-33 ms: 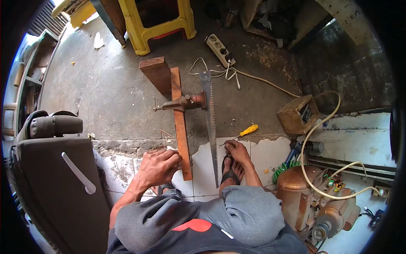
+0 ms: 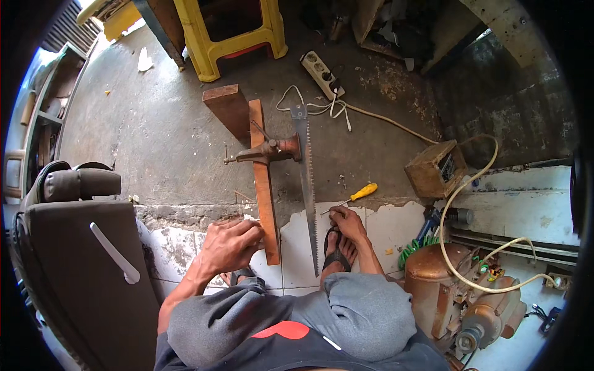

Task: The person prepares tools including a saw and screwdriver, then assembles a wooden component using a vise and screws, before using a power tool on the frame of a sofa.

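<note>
My left hand (image 2: pixel 230 245) is closed, its fingers curled against the left edge of a long reddish wooden strip (image 2: pixel 264 198). A small pale bit shows by its fingertips; what they hold is hidden. My right hand (image 2: pixel 348 223) is closed too, thumb and fingers pinched together over the floor beside my right foot. Close to those fingers lies the thin shaft of a yellow-handled screwdriver (image 2: pixel 364 191); contact is unclear. A rusty red vise (image 2: pixel 270 150) sits across the strip. Beside the vise, a toothed saw blade (image 2: pixel 308 179) without a visible handle stretches toward me.
A wooden block (image 2: pixel 229 111) stands behind the strip. Farther back are a yellow stool (image 2: pixel 238 44) and a power strip (image 2: pixel 320 73) with cables. At right are a wooden box (image 2: pixel 433 170) and a copper-coloured motor unit (image 2: pixel 436 275). A dark padded seat (image 2: pixel 80 247) is at left.
</note>
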Demonstrator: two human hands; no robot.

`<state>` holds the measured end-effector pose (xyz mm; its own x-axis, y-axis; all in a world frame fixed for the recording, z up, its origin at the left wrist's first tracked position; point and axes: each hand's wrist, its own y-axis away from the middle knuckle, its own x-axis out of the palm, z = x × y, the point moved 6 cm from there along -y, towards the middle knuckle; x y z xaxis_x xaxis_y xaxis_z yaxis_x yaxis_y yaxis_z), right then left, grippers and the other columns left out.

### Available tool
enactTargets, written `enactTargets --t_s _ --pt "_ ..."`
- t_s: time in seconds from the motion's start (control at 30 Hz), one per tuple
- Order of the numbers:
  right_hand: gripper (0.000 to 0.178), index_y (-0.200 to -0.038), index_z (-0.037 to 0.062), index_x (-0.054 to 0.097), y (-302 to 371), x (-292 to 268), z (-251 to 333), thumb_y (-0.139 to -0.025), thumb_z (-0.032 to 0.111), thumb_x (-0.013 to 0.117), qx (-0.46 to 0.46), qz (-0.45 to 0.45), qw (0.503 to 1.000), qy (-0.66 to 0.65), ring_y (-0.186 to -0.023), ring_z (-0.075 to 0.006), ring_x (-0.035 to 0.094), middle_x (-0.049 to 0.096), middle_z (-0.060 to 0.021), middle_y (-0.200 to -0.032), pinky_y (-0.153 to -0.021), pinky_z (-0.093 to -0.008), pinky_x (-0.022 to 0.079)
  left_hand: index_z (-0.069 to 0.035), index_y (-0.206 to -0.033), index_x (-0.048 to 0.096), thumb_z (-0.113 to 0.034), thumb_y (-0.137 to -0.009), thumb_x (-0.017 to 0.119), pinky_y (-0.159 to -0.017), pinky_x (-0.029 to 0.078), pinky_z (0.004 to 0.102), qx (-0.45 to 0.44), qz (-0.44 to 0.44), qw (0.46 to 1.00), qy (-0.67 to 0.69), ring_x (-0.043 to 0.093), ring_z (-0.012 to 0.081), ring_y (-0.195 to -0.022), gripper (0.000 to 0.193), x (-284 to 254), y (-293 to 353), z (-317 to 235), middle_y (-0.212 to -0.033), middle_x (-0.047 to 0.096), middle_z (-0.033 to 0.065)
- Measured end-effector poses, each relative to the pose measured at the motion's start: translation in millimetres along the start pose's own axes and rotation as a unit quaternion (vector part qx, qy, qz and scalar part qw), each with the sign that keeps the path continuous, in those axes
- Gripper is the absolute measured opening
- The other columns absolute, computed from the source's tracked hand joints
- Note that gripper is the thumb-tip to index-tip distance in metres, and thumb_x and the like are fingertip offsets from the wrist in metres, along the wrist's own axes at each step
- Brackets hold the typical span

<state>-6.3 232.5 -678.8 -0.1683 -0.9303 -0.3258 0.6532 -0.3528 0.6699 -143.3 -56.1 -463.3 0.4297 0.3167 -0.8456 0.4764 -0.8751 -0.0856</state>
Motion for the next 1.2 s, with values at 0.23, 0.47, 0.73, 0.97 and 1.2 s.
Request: enactTargets --t_s 0.23,0.47,0.73,0.97,1.2 --pt "0.036 -0.121 0.0024 0.065 0.7 -8.3 -17.0 -0.094 0.025 0.06 -0.013 -0.017 0.999 0.026 -0.095 -0.0236 0.069 0.073 -0.0134 -0.1 -0.085 -0.0331 0.052 -0.007 -0.093 0.068 -0.015 -0.074 0.083 -0.059 0.058 0.0312 -0.008 -0.156 0.984 0.084 0.073 0.0213 -0.075 0.025 10.0 -14.9 -10.4 -0.099 0.073 0.0092" --pt "0.043 -0.122 -0.0019 0.061 16.6 6.9 15.7 -0.102 0.035 0.051 -0.044 0.039 0.994 -0.091 -0.105 -0.0253 0.066 0.07 -0.0146 -0.107 -0.091 -0.0367 0.05 -0.005 -0.097 0.065 -0.014 -0.075 0.083 -0.075 0.058 0.0359 -0.113 -0.3 0.926 0.201 0.07 0.0283 -0.095 0.03 57.0 -77.5 -30.1 -0.103 0.068 0.0144" --pt "0.063 -0.141 0.0114 0.042 57.7 19.4 101.2 -0.101 0.059 0.038 -0.08 0.181 0.872 -0.448 -0.118 -0.033 0.058 0.055 -0.017 -0.132 -0.099 -0.0529 0.05 -0.008 -0.096 0.064 -0.02 -0.076 0.081 -0.07 0.053 0.0397 -0.221 -0.28 0.911 0.205 0.063 0.0282 -0.086 0.029 68.9 -121.9 -35.0 -0.094 0.058 0.0076" --pt "0.067 -0.145 0.0198 0.032 78.4 33.4 117.7 -0.096 0.061 0.05 -0.111 0.224 0.879 -0.406 -0.127 -0.0308 0.049 0.042 -0.0102 -0.141 -0.095 -0.0565 0.051 -0.006 -0.102 0.064 -0.02 -0.079 0.078 -0.078 0.051 0.0395 -0.201 -0.266 0.91 0.246 0.061 0.0299 -0.092 0.031 75.1 -101.7 -31.0 -0.098 0.056 0.0107" --pt "0.075 -0.146 0.0169 0.031 67.6 35.0 96.1 -0.091 0.061 0.057 -0.076 0.198 0.843 -0.495 -0.131 -0.0346 0.044 0.04 -0.0076 -0.142 -0.101 -0.059 0.045 0.0 -0.123 0.055 -0.015 -0.087 0.065 -0.105 0.038 0.0504 0.065 -0.375 0.922 -0.067 0.05 0.0399 -0.123 0.041 -14.2 -43.2 0.8 -0.13 0.052 0.0212"
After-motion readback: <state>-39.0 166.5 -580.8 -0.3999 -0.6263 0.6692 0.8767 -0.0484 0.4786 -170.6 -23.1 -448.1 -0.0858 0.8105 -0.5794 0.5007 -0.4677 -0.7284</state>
